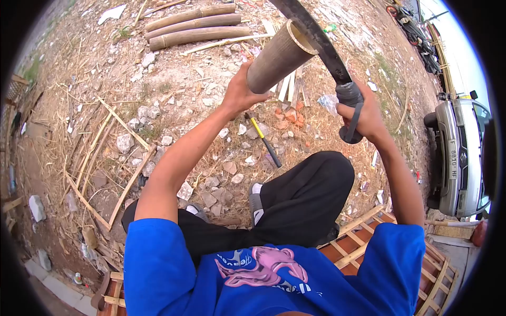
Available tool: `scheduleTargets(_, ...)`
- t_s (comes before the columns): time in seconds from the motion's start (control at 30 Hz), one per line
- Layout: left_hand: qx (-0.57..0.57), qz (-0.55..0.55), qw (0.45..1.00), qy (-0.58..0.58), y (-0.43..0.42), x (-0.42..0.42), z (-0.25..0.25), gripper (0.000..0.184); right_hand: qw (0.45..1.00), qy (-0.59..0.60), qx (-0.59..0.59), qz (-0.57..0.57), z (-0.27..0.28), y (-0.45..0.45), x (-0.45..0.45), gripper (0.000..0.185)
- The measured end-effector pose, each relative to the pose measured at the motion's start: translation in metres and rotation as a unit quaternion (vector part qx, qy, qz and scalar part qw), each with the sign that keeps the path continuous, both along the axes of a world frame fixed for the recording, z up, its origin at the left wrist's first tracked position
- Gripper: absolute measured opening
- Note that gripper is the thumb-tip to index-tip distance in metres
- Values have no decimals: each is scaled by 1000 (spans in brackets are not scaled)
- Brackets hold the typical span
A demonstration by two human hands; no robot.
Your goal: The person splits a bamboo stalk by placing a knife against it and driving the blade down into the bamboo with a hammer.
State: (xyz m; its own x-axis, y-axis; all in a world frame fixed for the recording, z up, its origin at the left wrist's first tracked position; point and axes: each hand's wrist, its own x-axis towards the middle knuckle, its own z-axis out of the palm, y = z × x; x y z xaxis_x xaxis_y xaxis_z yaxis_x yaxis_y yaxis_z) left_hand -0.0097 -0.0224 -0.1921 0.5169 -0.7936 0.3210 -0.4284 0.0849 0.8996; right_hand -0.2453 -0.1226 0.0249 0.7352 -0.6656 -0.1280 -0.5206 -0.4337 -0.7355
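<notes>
Base: How far along? Near to far.

Me: Near left, pale strips (133,187) lie scattered; some cutting done, I judge. Beyond, a hammer (263,138), part yellow, lies loose, no hand on it. Farther, on the right, I have the right hand (363,113) closed round the wrapped handle of a machete (324,45). Left of that, the left hand (241,90) grips the near end of a bamboo tube (276,63), held up in the air. Blade crosses the tube's far mouth; can't tell if it bites. Tube looks unsplit, so this piece seems barely begun, if at all. Far left, three bamboo lengths (194,26) lie whole, likely left to do.

Base: And the tube's looks?

Me: Near end plain grey-brown, no crack showing along the visible side. Tilted, far end up and rightward: hollow, thick-walled, rim paler.
</notes>
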Motion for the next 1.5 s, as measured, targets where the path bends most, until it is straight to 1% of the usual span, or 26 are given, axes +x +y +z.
scheduleTargets(0.1, -7, -4, 1000, 14, 5, 1, 5, 89, 999, -19, 27, 13, 2, 5, 4, 38)
scheduleTargets(0.2, -9, -10, 999, 40, 7, 0, 6, 86, 1000, 2, 9, -8, 6, 13, 8, 38)
scheduleTargets(0.33, 6, 5, 1000, 29, 6, -1, 1, 84, 1000, 9, -6, 14, 7, 11, 4, 46)
scheduleTargets(0.4, -25, 6, 1000, 10, 8, -6, -5, 86, 999, -12, -30, 37, -3, 12, -6, 51)
scheduleTargets(0.43, -39, 3, 999, -1, 9, -7, -9, 86, 999, -8, -34, 28, -5, 13, -7, 54)
scheduleTargets(0.5, -12, 5, 1000, 7, 13, -11, -7, 87, 999, 6, -43, 13, -3, 16, -11, 58)
scheduleTargets(0.63, -23, -5, 999, 28, 5, -4, -3, 88, 999, 1, -14, 31, -2, 2, -4, 52)
scheduleTargets(0.67, -9, -10, 999, 40, 8, -3, 0, 88, 999, -12, -44, 10, 5, 11, 2, 46)
scheduleTargets(0.73, 6, -13, 998, 66, 6, 1, 10, 87, 998, 5, -61, 23, 11, 10, 10, 42)
scheduleTargets(0.77, -4, -13, 999, 44, 4, 2, 17, 88, 997, 16, -66, 26, 12, 11, 10, 41)
scheduleTargets(0.87, -27, -11, 1000, -3, 4, 3, 57, 87, 998, -10, -35, -55, 57, 27, 2, 42)
scheduleTargets(0.9, -35, -14, 999, -16, 3, 1, 81, 87, 990, -53, -96, -86, 71, 33, -2, 44)
scheduleTargets(0.93, -35, -25, 999, -16, 5, 0, 100, 89, 994, -18, -93, -57, 96, 31, -8, 46)
scheduleTargets(0.97, -38, -34, 999, -19, 5, 1, 115, 92, 988, -2, -133, -78, 116, 39, -9, 52)
scheduleTargets(1.03, -171, -16, 985, -23, 3, 1, 130, 84, 984, 37, -133, -110, 132, 27, -24, 49)
scheduleTargets(1.07, -164, 33, 984, -70, 10, -3, 130, 66, 990, 45, -68, -117, 135, 12, -32, 44)
scheduleTargets(1.1, -68, 3, 997, -28, 8, 8, 112, 81, 991, 52, -2, -127, 133, 12, -22, 39)
scheduleTargets(1.17, 133, -66, 987, 63, 25, 20, 43, 112, 998, 29, 43, -43, 34, 26, 22, 28)
scheduleTargets(1.2, 195, -67, 978, 32, 46, 12, -1, 122, 999, 7, 33, -38, -2, 6, 20, 24)
scheduleTargets(1.23, 238, -49, 970, -11, 50, 14, -38, 132, 999, -30, 5, -19, -12, -22, 27, 21)
scheduleTargets(1.3, 211, -26, 971, -111, 64, 21, -68, 142, 998, 3, 24, -62, 2, -20, 40, 21)
scheduleTargets(1.37, 189, 47, 981, -2, 61, 36, -62, 140, 997, 0, -28, -70, 2, -10, 33, 26)
scheduleTargets(1.4, 187, 14, 982, -37, 54, 45, -55, 134, 999, -8, -34, -41, -8, -15, 27, 28)
scheduleTargets(1.43, 167, -11, 985, -46, 44, 49, -47, 134, 999, -16, -45, -13, -13, -21, 21, 31)
scheduleTargets(1.47, 150, -36, 987, -50, 39, 48, -30, 134, 998, -34, -42, -11, -12, -13, 21, 31)
scheduleTargets(1.5, 135, -63, 987, -55, 35, 44, -21, 134, 999, -4, -28, -32, 1, 1, 27, 31)
